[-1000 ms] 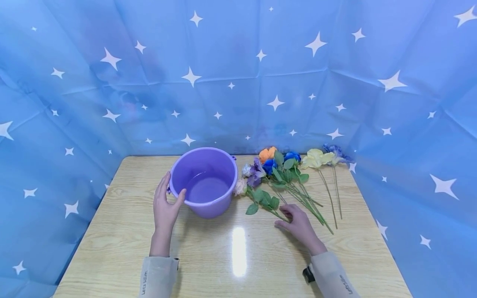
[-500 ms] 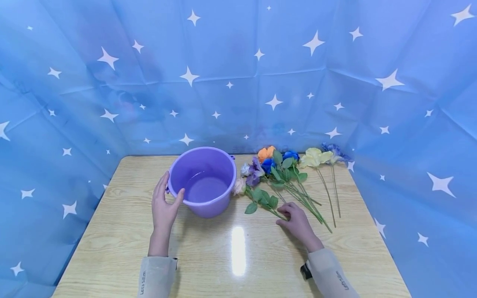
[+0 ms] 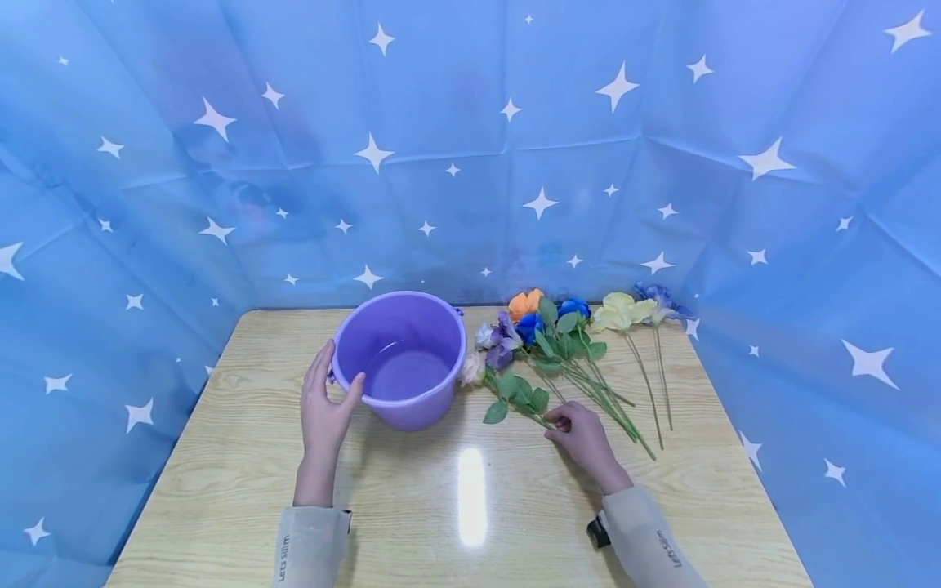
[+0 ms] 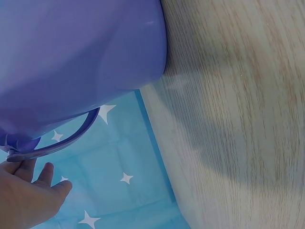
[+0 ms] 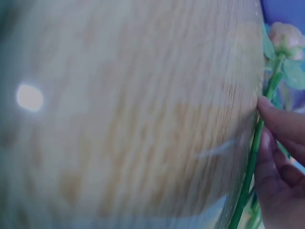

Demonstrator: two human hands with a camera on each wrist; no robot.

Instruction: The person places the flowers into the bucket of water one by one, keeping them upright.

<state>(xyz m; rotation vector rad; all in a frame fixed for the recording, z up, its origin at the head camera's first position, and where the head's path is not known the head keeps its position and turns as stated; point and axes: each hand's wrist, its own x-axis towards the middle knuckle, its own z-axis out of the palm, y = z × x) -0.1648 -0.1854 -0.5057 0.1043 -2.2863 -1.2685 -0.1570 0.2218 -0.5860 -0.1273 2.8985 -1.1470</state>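
The right hand [image 3: 584, 441] pinches the rose [image 3: 520, 392] by its stem [image 5: 248, 176], open table [image 3: 404, 506] alongside. The left hand [image 3: 327, 408] spreads unclenched against the bucket [image 3: 415, 415] edge.

Purple bucket [image 3: 412, 415], upright on a wood-grain table [image 3: 220, 482]. The left hand [image 3: 327, 404] rests against the bucket's left side, thumb at the near rim. Just right of the bucket lies a pale pink flower [image 3: 473, 369]; the right hand [image 3: 584, 441] pinches its leafy stem. Farther right of the bucket lie purple [image 3: 500, 347], orange [image 3: 524, 305], blue [image 3: 574, 307] and pale yellow [image 3: 614, 313] flowers. Behind the bucket hangs a starred blue backdrop [image 3: 441, 90].
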